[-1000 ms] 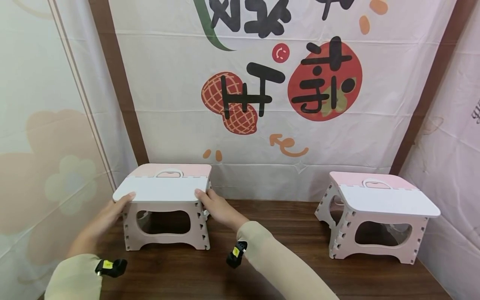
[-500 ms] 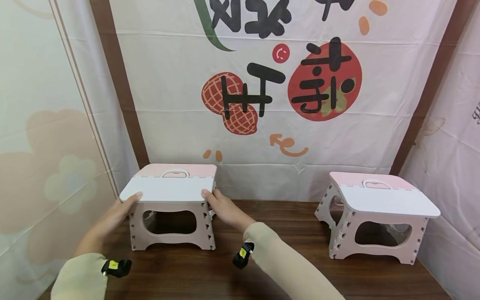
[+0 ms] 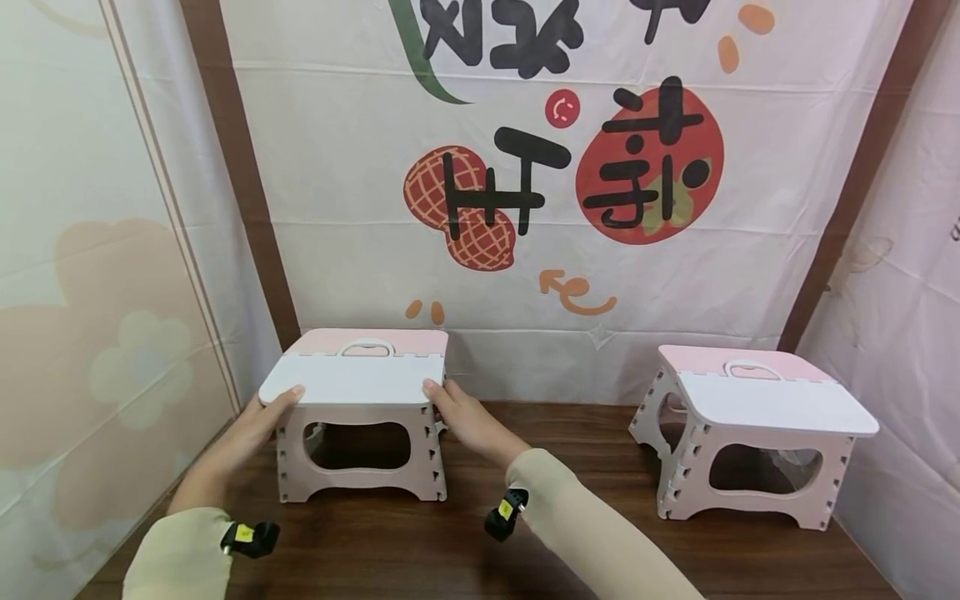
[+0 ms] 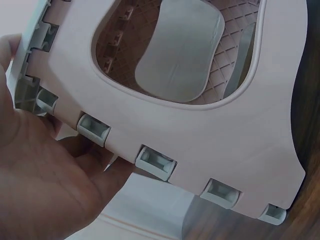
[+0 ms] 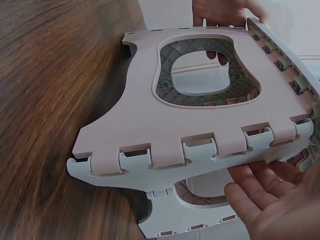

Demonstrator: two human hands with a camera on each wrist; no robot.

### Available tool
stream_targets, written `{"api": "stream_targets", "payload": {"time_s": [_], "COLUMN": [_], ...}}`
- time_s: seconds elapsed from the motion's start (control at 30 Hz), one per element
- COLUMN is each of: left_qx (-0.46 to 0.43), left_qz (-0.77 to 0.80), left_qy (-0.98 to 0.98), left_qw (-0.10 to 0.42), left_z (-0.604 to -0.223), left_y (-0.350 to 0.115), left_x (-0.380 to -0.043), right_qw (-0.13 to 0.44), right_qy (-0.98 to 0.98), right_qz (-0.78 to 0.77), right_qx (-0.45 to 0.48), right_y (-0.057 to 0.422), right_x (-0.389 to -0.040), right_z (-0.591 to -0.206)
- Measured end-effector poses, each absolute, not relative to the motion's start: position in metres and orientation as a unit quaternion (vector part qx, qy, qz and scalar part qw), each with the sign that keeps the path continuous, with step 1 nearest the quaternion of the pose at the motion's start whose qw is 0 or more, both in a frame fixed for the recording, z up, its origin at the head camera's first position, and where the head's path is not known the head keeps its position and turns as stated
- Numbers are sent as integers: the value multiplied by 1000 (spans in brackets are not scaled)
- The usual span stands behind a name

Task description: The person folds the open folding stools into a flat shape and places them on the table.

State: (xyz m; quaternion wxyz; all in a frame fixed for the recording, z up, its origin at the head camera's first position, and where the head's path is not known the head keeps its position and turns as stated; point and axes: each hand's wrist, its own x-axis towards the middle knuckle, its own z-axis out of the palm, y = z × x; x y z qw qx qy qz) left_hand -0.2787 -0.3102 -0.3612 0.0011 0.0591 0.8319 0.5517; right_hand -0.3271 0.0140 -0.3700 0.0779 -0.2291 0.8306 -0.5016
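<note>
A pink and white folding stool (image 3: pixel 360 380) stands unfolded at the left of the head view, its white handle toward the back. My left hand (image 3: pixel 246 435) holds its left end, with the thumb over the top's front corner. At the opposite end my right hand (image 3: pixel 474 422) grips it, thumb on the top's edge. In the left wrist view, the fingers (image 4: pixel 90 165) lie against the stool's hinged side. The right wrist view shows the fingers (image 5: pixel 260 185) curled beneath the side panel.
A second folding stool (image 3: pixel 772 404) of the same kind stands unfolded at the right, turned slightly. Both are over a dark wood-grain tabletop (image 3: pixel 555 500). A printed white cloth (image 3: pixel 360 275) hangs behind, with more cloth at both sides.
The left stool has shifted steadily to the right, and both hands have travelled with it. The right stool has stayed in place.
</note>
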Motion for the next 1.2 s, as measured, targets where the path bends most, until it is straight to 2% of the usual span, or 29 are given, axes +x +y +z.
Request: {"api": "stream_targets", "payload": {"time_s": [0.27, 0.63, 1.2], "left_qx": [80, 48, 56], "left_qz": [542, 533, 558], "left_qy": [837, 844, 828], "left_qw": [3, 32, 8], "left_z": [-362, -362, -368], "left_y": [-302, -291, -273], "left_x": [-281, -282, -282], "right_qw": [78, 74, 74], "right_qy": [828, 820, 818], "right_qz": [-511, -525, -530], "right_qx": [-219, -214, -212], "right_y": [25, 39, 54], "right_x": [-326, -325, -320], "right_z": [-371, -374, -373]}}
